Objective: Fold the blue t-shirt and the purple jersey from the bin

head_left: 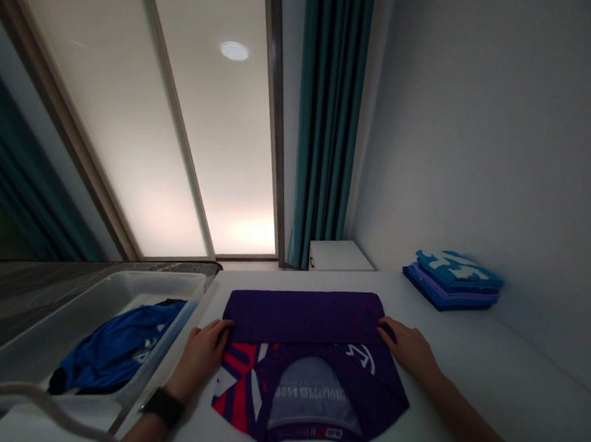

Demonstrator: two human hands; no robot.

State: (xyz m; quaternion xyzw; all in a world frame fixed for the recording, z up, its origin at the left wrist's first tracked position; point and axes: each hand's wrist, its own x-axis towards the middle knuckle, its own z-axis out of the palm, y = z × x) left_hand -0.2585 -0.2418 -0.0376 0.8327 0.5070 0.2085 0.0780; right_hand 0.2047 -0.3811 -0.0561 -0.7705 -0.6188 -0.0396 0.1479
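Purple jersey (301, 317) lies flat on the white worktop (475, 370), squarely in front of the person, its far half folded over into a plain dark band that runs straight across. Below that fold the cloth turns busier: red and white angled panels with navy stripes (238, 384) on the left side, a white curved logo (361, 358) on the right, and a pale grey printed patch (312, 400) in the middle, its lettering upside down from where I stand and too small to read. The near hem curves in shallow scallops.

The left hand (201, 360), a black watch strap (163, 407) on its wrist, lies on the left end of the fold, and the right hand (408, 351) sits on the right end. Both grips look closed up and flat, the fingers (217, 329) together along the folded edge; in this dim light I can't say whether they are pinching the cloth or only pressing on it.

To the left, a translucent plastic tub (163, 280) holds a crumpled blue garment (117, 345). To the right, near the wall, sits a neat stack of folded blue shirts (452, 279), the top one printed with white. Teal curtains (331, 112) hang beside a frosted glass door (115, 138).
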